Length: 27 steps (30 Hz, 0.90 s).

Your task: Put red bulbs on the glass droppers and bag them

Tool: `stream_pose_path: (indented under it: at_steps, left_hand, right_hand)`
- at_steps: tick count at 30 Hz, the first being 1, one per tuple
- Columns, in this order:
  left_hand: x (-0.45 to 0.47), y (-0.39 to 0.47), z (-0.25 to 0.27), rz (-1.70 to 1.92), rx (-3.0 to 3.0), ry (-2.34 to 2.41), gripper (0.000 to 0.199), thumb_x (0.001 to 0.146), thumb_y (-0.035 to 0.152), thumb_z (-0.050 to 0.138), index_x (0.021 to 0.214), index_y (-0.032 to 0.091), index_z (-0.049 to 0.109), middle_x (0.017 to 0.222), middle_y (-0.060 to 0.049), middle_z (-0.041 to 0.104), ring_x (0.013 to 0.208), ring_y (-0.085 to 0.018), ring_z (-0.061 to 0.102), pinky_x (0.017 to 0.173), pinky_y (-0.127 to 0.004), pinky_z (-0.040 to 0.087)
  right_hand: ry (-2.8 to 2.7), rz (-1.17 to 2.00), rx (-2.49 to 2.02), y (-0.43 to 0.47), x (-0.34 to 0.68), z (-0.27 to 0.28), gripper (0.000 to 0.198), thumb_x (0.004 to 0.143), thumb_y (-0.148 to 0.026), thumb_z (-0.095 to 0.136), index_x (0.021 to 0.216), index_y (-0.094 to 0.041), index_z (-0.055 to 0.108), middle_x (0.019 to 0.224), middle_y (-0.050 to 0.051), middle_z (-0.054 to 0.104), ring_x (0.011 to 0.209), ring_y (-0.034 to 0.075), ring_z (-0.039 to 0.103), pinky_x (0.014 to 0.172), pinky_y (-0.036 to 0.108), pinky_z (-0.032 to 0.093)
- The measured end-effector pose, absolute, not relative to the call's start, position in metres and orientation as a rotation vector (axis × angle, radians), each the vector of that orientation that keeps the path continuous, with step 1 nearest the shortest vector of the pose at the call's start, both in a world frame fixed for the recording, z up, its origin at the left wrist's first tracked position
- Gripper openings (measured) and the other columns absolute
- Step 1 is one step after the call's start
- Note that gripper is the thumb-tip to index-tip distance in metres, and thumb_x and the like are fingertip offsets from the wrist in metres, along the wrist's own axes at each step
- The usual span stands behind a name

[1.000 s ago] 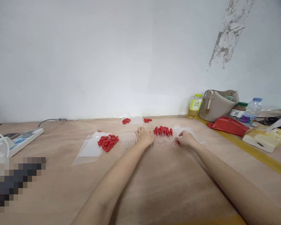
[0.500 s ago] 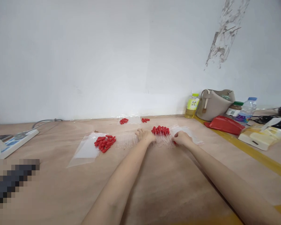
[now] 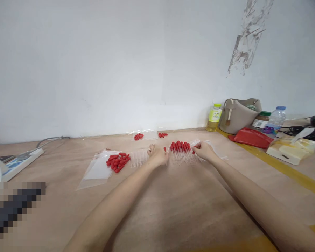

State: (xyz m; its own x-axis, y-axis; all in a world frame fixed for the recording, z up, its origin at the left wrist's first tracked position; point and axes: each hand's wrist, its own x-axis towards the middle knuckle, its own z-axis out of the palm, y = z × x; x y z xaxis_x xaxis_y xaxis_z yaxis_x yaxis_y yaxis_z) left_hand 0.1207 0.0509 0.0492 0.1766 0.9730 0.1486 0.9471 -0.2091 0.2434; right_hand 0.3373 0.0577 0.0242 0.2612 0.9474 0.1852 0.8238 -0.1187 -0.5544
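My left hand (image 3: 157, 155) is closed, thumb and fingers pinching a dropper (image 3: 165, 149) whose red bulb shows above the thumb. Opposite it, my right hand (image 3: 204, 151) pinches a red rubber bulb (image 3: 194, 150); whether a tube is attached is hidden. Between the hands lies a row of glass droppers (image 3: 181, 154), their red bulbs pointing to the wall. Left of my left hand are several bare clear tubes (image 3: 138, 159) side by side. A heap of loose red bulbs (image 3: 118, 162) lies beyond them, partly on a clear plastic bag (image 3: 94, 173).
Near the wall are two small groups of red bulbs (image 3: 139, 136) by clear plastic. A second bag (image 3: 217, 152) lies behind my right hand. Rightward stand a tea bottle (image 3: 214, 118), a grey handbag (image 3: 237, 119), a red pouch (image 3: 250, 138) and tissues (image 3: 288, 152). A power strip (image 3: 23, 164) lies left.
My left hand has shifted left, away from the dropper row, and a dropper with a red bulb now shows at its thumb. The right hand's red bulb has moved up slightly.
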Motion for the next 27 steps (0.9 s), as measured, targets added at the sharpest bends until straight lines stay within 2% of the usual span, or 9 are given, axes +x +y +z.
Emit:
stream_pose_path:
  at_steps: [3, 4, 6, 9, 12, 15, 17, 20, 27]
  left_hand:
    - [0.083, 0.021, 0.048, 0.526, 2.505, 1.767, 0.026, 0.085, 0.031, 0.035, 0.080, 0.016, 0.056, 0.122, -0.011, 0.042, 0.118, -0.028, 0.027, 0.087, -0.040, 0.030]
    - [0.069, 0.012, 0.046, 0.634, 2.647, 1.635, 0.022, 0.085, 0.026, 0.035, 0.081, 0.015, 0.053, 0.120, -0.013, 0.044, 0.116, -0.027, 0.029, 0.087, -0.040, 0.030]
    - [0.041, -0.003, 0.039, 0.782, 2.830, 1.409, 0.014, 0.085, 0.020, 0.035, 0.083, 0.016, 0.048, 0.111, -0.011, 0.051, 0.106, -0.024, 0.040, 0.085, -0.040, 0.031]
    - [0.009, -0.017, 0.028, 0.816, 2.929, 1.252, 0.015, 0.087, 0.016, 0.031, 0.080, 0.018, 0.045, 0.078, -0.002, 0.060, 0.072, -0.016, 0.052, 0.083, -0.039, 0.032]
    - [-0.006, -0.021, 0.017, 0.916, 2.997, 1.166, 0.018, 0.088, 0.011, 0.031, 0.092, 0.018, 0.046, 0.078, -0.001, 0.063, 0.068, -0.014, 0.055, 0.087, -0.040, 0.028]
    - [-0.009, -0.018, 0.009, 1.020, 3.046, 1.089, 0.029, 0.086, 0.008, 0.031, 0.110, 0.018, 0.044, 0.095, -0.005, 0.063, 0.081, -0.015, 0.056, 0.086, -0.037, 0.029]
    - [-0.007, -0.016, 0.005, 1.014, 3.051, 1.065, 0.032, 0.085, 0.006, 0.031, 0.110, 0.018, 0.046, 0.097, -0.006, 0.062, 0.084, -0.016, 0.056, 0.083, -0.036, 0.032]
    - [-0.005, -0.016, 0.002, 1.001, 3.004, 1.078, 0.027, 0.086, 0.008, 0.032, 0.103, 0.018, 0.050, 0.093, -0.005, 0.062, 0.083, -0.016, 0.056, 0.079, -0.034, 0.034]
    - [-0.004, -0.015, 0.000, 1.019, 2.942, 1.069, 0.024, 0.086, 0.010, 0.034, 0.104, 0.017, 0.049, 0.094, -0.005, 0.062, 0.082, -0.016, 0.056, 0.079, -0.034, 0.037]
  right_hand:
    - [-1.449, 0.387, -1.614, 0.051, 0.324, 0.029, 0.024, 0.068, -0.029, 0.050, 0.087, -0.016, 0.055, 0.074, 0.003, 0.061, 0.065, 0.013, 0.056, 0.059, 0.023, 0.041]
    - [-1.407, 0.476, -1.472, 0.047, 0.317, 0.030, 0.025, 0.068, -0.028, 0.050, 0.089, -0.016, 0.054, 0.072, 0.003, 0.061, 0.063, 0.012, 0.056, 0.059, 0.023, 0.042]
    - [-1.378, 0.686, -1.256, 0.037, 0.298, 0.031, 0.020, 0.067, -0.027, 0.053, 0.084, -0.016, 0.054, 0.067, 0.001, 0.059, 0.060, 0.011, 0.055, 0.058, 0.024, 0.044]
    - [-1.436, 0.903, -1.091, 0.021, 0.267, 0.027, 0.017, 0.064, -0.030, 0.060, 0.069, -0.017, 0.051, 0.061, 0.000, 0.058, 0.058, 0.011, 0.056, 0.057, 0.025, 0.045]
    - [-1.520, 1.022, -0.964, 0.011, 0.238, 0.018, 0.022, 0.063, -0.034, 0.063, 0.072, -0.019, 0.049, 0.064, -0.001, 0.058, 0.060, 0.012, 0.057, 0.057, 0.026, 0.046]
    - [-1.647, 0.943, -0.880, 0.006, 0.218, 0.011, 0.022, 0.065, -0.030, 0.062, 0.082, -0.019, 0.055, 0.083, 0.003, 0.057, 0.074, 0.014, 0.058, 0.065, 0.028, 0.047]
    - [-1.769, 0.782, -0.842, 0.004, 0.210, 0.009, 0.013, 0.070, -0.027, 0.059, 0.080, -0.018, 0.061, 0.089, 0.005, 0.055, 0.082, 0.014, 0.055, 0.071, 0.029, 0.046]
    - [-1.863, 0.610, -0.861, -0.002, 0.207, 0.004, 0.013, 0.076, -0.024, 0.052, 0.079, -0.019, 0.064, 0.083, 0.005, 0.056, 0.079, 0.014, 0.054, 0.069, 0.028, 0.045]
    - [-1.895, 0.526, -0.877, -0.011, 0.208, -0.006, 0.012, 0.079, -0.022, 0.048, 0.082, -0.019, 0.059, 0.078, 0.004, 0.057, 0.073, 0.013, 0.052, 0.065, 0.027, 0.043]
